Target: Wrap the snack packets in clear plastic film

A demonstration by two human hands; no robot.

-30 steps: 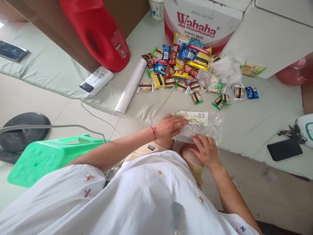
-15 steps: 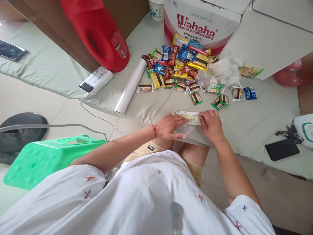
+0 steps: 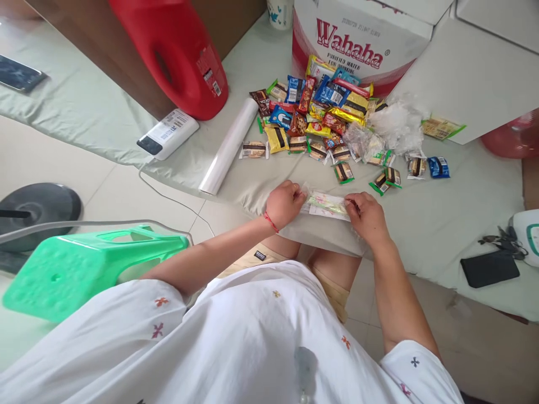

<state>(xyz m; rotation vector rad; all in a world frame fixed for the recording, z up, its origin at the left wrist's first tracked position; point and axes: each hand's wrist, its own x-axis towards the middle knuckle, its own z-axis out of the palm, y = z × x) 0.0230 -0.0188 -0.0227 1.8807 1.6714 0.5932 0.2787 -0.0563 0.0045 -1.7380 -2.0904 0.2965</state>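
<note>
At the front edge of the cloth-covered surface, a flat white packet (image 3: 326, 204) with pale green and pink print lies between my hands, with clear plastic film about it. My left hand (image 3: 286, 204), a red cord at its wrist, is closed on the film at the packet's left end. My right hand (image 3: 368, 215) pinches the packet's right end between thumb and fingers. Beyond my hands lies a heap of small wrapped snacks (image 3: 315, 115); several wrapped sandwich biscuits (image 3: 344, 172) lie nearer. A roll of clear film (image 3: 229, 146) rests to the left.
Behind the snacks stands a Wahaha carton (image 3: 357, 42). Crumpled clear plastic (image 3: 396, 126) lies by the heap. On the left are a red jug (image 3: 181, 56), a white power bank (image 3: 168, 133) and a green stool (image 3: 84, 269). A black pouch (image 3: 489, 268) is at right.
My left hand, earlier spread flat over the packet, has drawn back to its left end and closed on the film. More of the packet shows. My right hand stays at its right end.
</note>
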